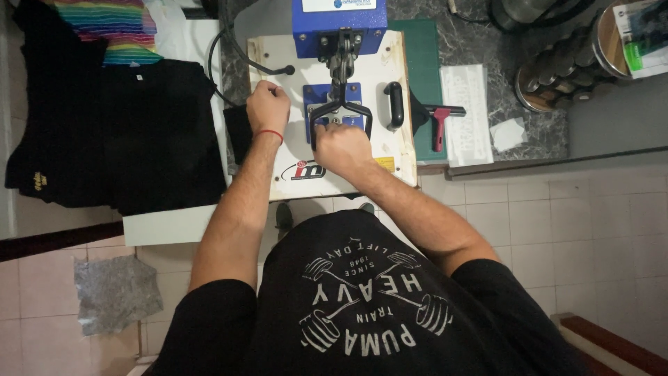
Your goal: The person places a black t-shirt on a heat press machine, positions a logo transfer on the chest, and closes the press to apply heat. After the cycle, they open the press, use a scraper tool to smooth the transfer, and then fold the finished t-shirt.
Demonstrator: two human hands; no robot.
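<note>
A heat press with a white top plate (386, 150) and a blue head (339, 22) stands on the counter in front of me. My right hand (341, 147) is closed around the knob at the middle of the plate, under the black fork-shaped linkage (340, 108). My left hand (268, 106), with a red string on its wrist, rests as a fist on the plate's left part. A black handle (394, 104) lies on the plate to the right of my right hand.
Black T-shirts (118, 132) lie on a white table to the left, with a rainbow-striped cloth (111, 28) behind them. A black and red squeegee (440, 122), a white sheet (467, 111) and tape rolls (563, 69) sit on the granite counter at right. A grey sheet (115, 292) lies on the tiled floor.
</note>
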